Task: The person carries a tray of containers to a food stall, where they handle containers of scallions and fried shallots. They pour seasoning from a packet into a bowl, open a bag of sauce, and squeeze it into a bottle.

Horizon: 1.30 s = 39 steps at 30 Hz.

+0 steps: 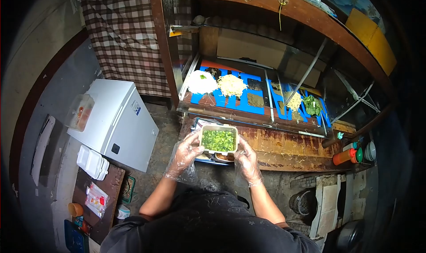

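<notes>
Between my two gloved hands is a rectangular plastic container (218, 127) full of chopped green vegetables (218, 140), perhaps spring onion. My left hand (186, 151), in a clear plastic glove, grips its left side. On the right side, my right hand (247, 159), gloved likewise, closes on the wall. Partly hidden under the container are dishes (223, 157) at the edge of the wooden counter (288, 148). Beyond it, a glass display case holds white noodles (202, 82), yellow noodles (232, 86), a second yellow noodle pile (293, 102) and leafy greens (313, 105).
A white chest freezer (120, 124) stands at left with a clear plastic tub (81, 113) on top. Foam boxes (92, 162) and a plastic packet (96, 200) lie on a low table. Sauce bottles (345, 157) are at the counter's right end. A dark basket (304, 203) sits at lower right.
</notes>
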### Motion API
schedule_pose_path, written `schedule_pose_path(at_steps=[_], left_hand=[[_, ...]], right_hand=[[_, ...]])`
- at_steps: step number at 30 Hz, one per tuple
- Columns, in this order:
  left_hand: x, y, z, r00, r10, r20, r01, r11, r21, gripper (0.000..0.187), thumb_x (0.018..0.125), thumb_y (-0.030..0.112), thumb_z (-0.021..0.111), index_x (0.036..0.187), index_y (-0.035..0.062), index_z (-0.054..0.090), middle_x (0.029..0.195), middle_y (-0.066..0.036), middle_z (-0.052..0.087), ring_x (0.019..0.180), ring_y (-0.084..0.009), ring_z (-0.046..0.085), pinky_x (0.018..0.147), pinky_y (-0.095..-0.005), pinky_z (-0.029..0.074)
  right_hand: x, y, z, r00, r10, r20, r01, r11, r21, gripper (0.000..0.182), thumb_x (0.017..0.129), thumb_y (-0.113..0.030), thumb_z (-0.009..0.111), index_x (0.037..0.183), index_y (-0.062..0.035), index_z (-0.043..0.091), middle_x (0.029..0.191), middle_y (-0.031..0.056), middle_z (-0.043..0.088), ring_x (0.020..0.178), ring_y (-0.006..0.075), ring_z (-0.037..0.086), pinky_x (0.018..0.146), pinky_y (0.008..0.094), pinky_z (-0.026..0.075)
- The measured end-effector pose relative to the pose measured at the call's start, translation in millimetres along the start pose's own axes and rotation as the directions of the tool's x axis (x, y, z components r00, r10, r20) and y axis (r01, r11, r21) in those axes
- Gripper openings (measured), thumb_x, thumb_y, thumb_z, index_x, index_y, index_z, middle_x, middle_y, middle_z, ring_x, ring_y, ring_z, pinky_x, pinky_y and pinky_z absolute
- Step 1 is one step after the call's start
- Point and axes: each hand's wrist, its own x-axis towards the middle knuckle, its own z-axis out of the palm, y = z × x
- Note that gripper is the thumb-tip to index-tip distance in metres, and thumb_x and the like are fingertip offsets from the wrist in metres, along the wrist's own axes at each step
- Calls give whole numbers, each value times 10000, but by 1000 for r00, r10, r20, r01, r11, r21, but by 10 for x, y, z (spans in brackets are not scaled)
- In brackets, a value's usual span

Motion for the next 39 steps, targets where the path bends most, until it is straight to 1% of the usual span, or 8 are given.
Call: schedule_pose_path(at_steps=[2, 4, 5, 8, 14, 26, 32, 39], left_hand=[[-13, 38, 32, 999, -29, 23, 31, 998, -55, 596, 864, 118, 704, 1392, -39, 477, 1447, -149, 444, 1163, -208, 549, 969, -342, 485], [-42, 33, 88, 998, -57, 21, 60, 977, -203, 617, 849, 105, 733, 1392, -38, 477, 1464, -144, 426, 1224, -213, 522, 999, -355, 474], [-58, 39, 112, 998, -55, 13, 56, 977, -203, 617, 849, 105, 733, 1392, -38, 477, 1464, -144, 426, 1224, -213, 522, 999, -355, 474], [-100, 63, 173, 995, -95, -27, 84, 956, -282, 633, 836, 95, 754, 1390, -37, 478, 1480, -141, 408, 1265, -224, 498, 1015, -364, 469], [-174, 67, 157, 985, -117, -125, 75, 952, -296, 609, 822, 59, 759, 1362, -49, 498, 1472, -135, 414, 1254, -226, 508, 1023, -375, 466], [296, 99, -307, 992, -3, -123, -25, 975, -222, 571, 815, -5, 740, 1340, -56, 521, 1411, -143, 479, 1223, -209, 531, 992, -357, 495], [615, 30, -492, 986, 42, -159, -74, 977, -202, 510, 838, -36, 703, 1319, -69, 537, 1390, -160, 501, 1202, -221, 549, 967, -345, 519], [927, -246, -651, 980, 73, -183, -110, 974, -197, 508, 844, -43, 696, 1325, -61, 535, 1380, -168, 516, 1204, -230, 562, 989, -347, 508]], right_hand=[[-6, -23, -1, 999, -41, 10, 41, 999, 32, 666, 803, -15, 515, 1442, 98, 360, 1359, 134, 526, 1190, 177, 544, 1024, 313, 426], [-30, -86, 7, 995, -95, 3, 95, 995, -43, 668, 794, 6, 533, 1447, 42, 395, 932, 25, 635, 813, 59, 592, 1006, 327, 463], [7, -2, 27, 982, -190, -17, 190, 982, 18, 675, 795, 77, 571, 1445, 35, 392, 1229, 119, 605, 1136, 150, 584, 1057, 369, 448], [25, -57, 79, 991, -133, 23, 133, 991, 28, 675, 800, 122, 618, 1433, 37, 401, 1452, 168, 441, 1345, 232, 431, 1078, 391, 440], [114, -112, 189, 992, -121, 32, 116, 984, 135, 622, 826, 124, 670, 1393, 52, 423, 1448, 167, 423, 1275, 261, 499, 1050, 396, 477], [548, -241, 554, 950, -311, -26, 307, 945, -110, 603, 803, 62, 722, 1354, 47, 478, 1423, 174, 469, 1187, 249, 578, 986, 357, 525], [875, -344, 714, 967, -214, -137, 173, 950, -261, 592, 774, 49, 743, 1323, 30, 525, 1376, 154, 531, 1167, 211, 590, 962, 341, 542], [1284, -224, 793, 941, -290, -175, 218, 915, -340, 539, 768, 15, 758, 1268, 37, 560, 1321, 140, 543, 1138, 202, 607, 939, 320, 546]])
